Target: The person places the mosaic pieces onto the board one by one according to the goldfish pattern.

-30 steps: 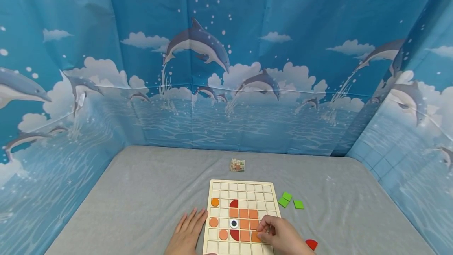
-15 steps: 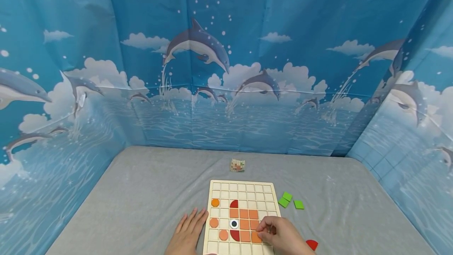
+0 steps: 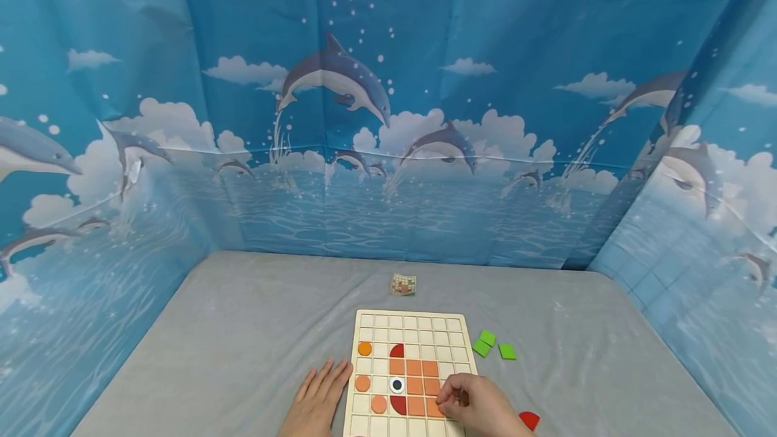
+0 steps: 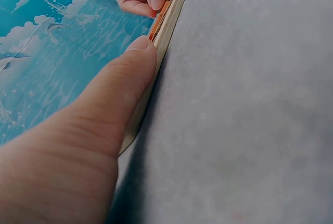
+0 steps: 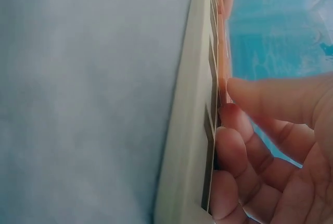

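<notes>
A pale wooden grid board (image 3: 425,322) lies on the grey cloth. Its cells hold several orange square tiles (image 3: 414,369), orange round tiles (image 3: 362,383), two red quarter-round tiles (image 3: 397,351) and a white eye tile (image 3: 397,385). My right hand (image 3: 476,403) pinches a darker orange square tile (image 3: 432,408) at the lower right of the orange block, thumb and forefinger on its edge in the right wrist view. With straight fingers, my left hand (image 3: 318,396) lies at the board's left side. In the left wrist view its thumb (image 4: 119,78) touches the board's edge.
Several green tiles (image 3: 487,338) lie on the cloth right of the board. A red quarter-round piece (image 3: 529,420) sits near my right wrist. Behind the board is a small picture card (image 3: 403,285). A dolphin-printed curtain (image 3: 364,208) surrounds the cloth.
The head view has shifted a little, so everything sits slightly further left. My right fingers stay at the same orange tile, and my left hand stays beside the board.
</notes>
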The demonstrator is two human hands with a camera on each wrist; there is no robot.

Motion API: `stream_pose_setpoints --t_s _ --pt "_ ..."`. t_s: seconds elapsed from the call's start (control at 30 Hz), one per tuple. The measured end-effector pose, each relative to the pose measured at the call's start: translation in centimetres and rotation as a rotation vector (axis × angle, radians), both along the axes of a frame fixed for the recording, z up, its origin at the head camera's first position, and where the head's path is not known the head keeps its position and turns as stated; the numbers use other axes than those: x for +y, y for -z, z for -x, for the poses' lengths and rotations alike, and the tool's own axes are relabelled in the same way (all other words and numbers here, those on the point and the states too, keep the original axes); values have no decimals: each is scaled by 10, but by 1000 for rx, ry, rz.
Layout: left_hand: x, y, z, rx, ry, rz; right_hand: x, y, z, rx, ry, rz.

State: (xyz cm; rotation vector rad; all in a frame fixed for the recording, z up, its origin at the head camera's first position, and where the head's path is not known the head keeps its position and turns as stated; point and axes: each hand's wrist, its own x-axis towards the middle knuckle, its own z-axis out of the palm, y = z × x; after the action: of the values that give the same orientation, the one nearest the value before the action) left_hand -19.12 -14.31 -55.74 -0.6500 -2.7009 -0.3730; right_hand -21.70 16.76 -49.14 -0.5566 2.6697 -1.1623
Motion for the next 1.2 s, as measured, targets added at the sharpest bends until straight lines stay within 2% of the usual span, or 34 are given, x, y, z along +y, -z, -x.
stream_pose_setpoints --t_s 0.23,0.5,0.67,0.73,0.8,0.93,1.03,1.2 --pt "1 1 -1 6 15 4 9 -4 -3 -65 2 26" --pt "2 1 -2 -3 10 -5 46 -11 -3 -59 -7 6" --pt "1 2 -1 11 9 -7 75 -11 -3 -7 2 -46" --pt "0 2 -1 21 11 -2 86 -11 -3 12 32 -89" --pt "0 2 -1 30 13 -1 93 -11 -3 8 95 -139" --pt "-1 3 0 41 16 11 102 -10 -4 -62 230 -251" --pt "-1 3 1 43 14 23 107 -8 -5 -105 238 -279" --pt "-1 3 1 23 10 31 112 -3 -6 -164 219 -271"
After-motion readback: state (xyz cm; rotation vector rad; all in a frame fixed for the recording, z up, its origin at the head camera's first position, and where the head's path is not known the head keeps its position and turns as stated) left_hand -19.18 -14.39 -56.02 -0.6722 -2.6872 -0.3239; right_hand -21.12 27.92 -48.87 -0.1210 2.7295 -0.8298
